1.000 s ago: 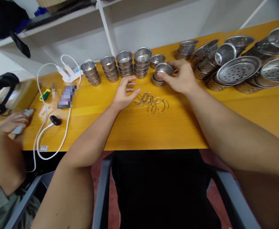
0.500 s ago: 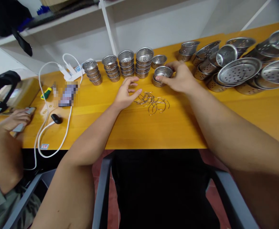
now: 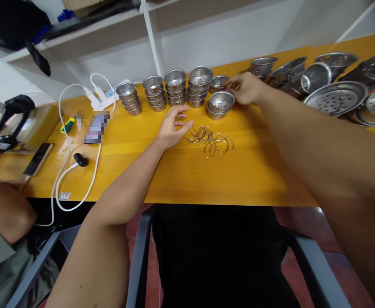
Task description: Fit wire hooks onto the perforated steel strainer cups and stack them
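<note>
My left hand (image 3: 174,127) rests on the table with its fingers apart and holds nothing. Beside it lies a loose pile of thin curved metal wires (image 3: 211,140). My right hand (image 3: 245,87) is open, its fingertips at the right rim of a perforated metal cup (image 3: 218,82) in the back row; whether they touch it I cannot tell. Just in front stands a pair of nested perforated cups (image 3: 221,102), free of both hands. To the left, several stacks of the same cups form a row, among them one stack (image 3: 200,83) and another (image 3: 175,85).
Larger perforated metal strainers (image 3: 335,96) crowd the right side. On the left are a power strip (image 3: 105,99), white cables, a phone (image 3: 96,127), a black mouse-like object (image 3: 80,160) and a screwdriver (image 3: 68,125). Another person's arm (image 3: 4,205) rests at the far left.
My right hand has let go of the nested cups and moved back and right, to the single cup behind them. The other person's hand has moved off the phone at the far left.
</note>
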The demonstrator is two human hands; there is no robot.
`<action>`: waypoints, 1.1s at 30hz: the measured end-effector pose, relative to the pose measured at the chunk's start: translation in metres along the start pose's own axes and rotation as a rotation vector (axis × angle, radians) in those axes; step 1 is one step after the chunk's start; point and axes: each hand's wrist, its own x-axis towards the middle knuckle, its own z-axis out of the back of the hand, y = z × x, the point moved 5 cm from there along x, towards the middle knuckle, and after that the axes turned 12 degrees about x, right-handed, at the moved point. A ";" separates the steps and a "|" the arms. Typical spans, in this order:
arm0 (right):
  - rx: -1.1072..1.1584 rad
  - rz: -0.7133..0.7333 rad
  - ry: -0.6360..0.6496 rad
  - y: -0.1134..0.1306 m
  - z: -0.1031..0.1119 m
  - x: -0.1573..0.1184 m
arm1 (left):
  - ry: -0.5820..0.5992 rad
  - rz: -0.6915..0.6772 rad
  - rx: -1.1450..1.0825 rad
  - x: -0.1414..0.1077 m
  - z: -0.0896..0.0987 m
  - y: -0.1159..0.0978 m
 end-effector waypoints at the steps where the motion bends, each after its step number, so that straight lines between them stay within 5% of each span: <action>1: -0.031 -0.024 0.018 -0.001 -0.002 0.002 | 0.003 0.004 0.003 0.000 0.000 0.001; 4: -0.120 -0.055 0.010 0.003 0.000 -0.001 | 0.003 -0.013 -0.006 0.000 0.001 0.002; 11: -0.120 0.200 -0.304 0.042 0.035 -0.042 | -0.044 -0.043 0.018 0.000 -0.002 0.005; 15: -0.032 0.560 -0.049 0.074 0.019 -0.093 | -0.093 -0.086 0.057 0.003 -0.003 -0.003; 20: 0.135 0.644 0.255 0.077 -0.029 -0.130 | -0.060 -0.239 0.136 0.003 -0.004 -0.014; 33: 0.160 0.547 0.216 0.061 -0.075 -0.133 | -0.025 -0.297 0.062 0.008 -0.001 -0.013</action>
